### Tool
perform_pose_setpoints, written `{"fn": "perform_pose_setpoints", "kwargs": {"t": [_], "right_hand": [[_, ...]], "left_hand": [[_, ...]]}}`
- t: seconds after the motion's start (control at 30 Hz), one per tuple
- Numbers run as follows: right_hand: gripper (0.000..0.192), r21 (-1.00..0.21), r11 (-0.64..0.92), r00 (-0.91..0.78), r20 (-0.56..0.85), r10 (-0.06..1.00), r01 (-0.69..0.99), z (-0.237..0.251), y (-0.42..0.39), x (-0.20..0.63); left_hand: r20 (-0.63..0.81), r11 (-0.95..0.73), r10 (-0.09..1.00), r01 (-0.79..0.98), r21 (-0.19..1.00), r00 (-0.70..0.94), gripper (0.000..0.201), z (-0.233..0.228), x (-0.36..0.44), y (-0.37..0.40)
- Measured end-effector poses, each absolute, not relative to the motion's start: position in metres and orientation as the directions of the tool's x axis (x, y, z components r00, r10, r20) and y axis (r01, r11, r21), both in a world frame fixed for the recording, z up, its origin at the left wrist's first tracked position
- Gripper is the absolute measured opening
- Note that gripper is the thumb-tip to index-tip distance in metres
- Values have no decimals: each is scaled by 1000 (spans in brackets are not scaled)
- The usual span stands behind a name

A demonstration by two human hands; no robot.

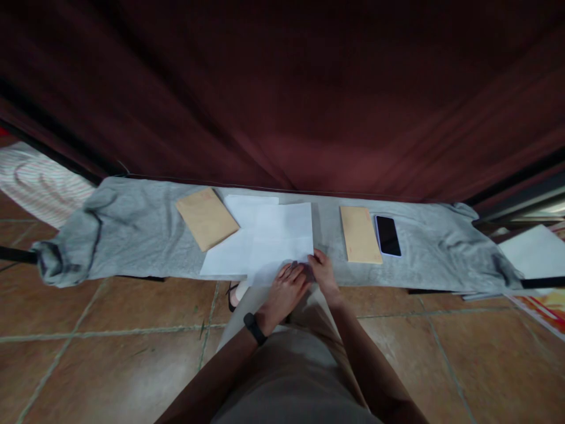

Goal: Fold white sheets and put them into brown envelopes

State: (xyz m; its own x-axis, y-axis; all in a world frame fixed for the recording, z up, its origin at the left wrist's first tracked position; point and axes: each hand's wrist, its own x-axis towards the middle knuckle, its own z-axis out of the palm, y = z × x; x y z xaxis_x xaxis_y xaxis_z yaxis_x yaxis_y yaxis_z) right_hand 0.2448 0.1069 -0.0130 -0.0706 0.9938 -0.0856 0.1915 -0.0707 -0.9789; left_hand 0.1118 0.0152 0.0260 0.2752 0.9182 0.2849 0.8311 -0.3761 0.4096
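A white sheet of paper (282, 235) lies on a low surface covered with grey cloth (132, 235). My left hand (285, 291), with a black band on the wrist, presses flat on the sheet's near edge. My right hand (324, 272) touches the sheet's near right corner with its fingertips. A second white sheet (233, 250) lies partly under the first, to its left.
One brown envelope (206, 218) lies left of the sheets and another (359, 234) lies right, beside a black phone (388, 235). A dark red curtain (282, 88) hangs behind. Brown floor tiles (110, 347) are below; more paper (536, 250) sits at far right.
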Motion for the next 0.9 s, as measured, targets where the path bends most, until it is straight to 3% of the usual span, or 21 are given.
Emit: {"fn": "perform_pose_setpoints", "kwargs": {"t": [0.27, 0.43, 0.63, 0.77, 0.9], "right_hand": [[35, -985, -170, 85, -170, 982, -11, -12, 102, 300], [39, -975, -220, 173, -224, 959, -40, -14, 105, 319], [36, -978, -207, 194, -199, 961, 21, -12, 115, 319], [48, -979, -171, 171, -151, 974, 108, -14, 114, 322], [64, -971, -79, 54, -68, 996, 224, -20, 103, 330]], "left_hand": [[303, -120, 946, 749, 652, -112, 29, 14, 71, 27], [198, -43, 964, 626, 779, -179, 30, 4, 67, 35], [157, 2, 966, 614, 789, -205, 40, 2, 77, 46], [150, -11, 973, 616, 788, -175, 39, 1, 72, 48], [194, -115, 981, 768, 630, -13, 53, 4, 78, 32]]}}
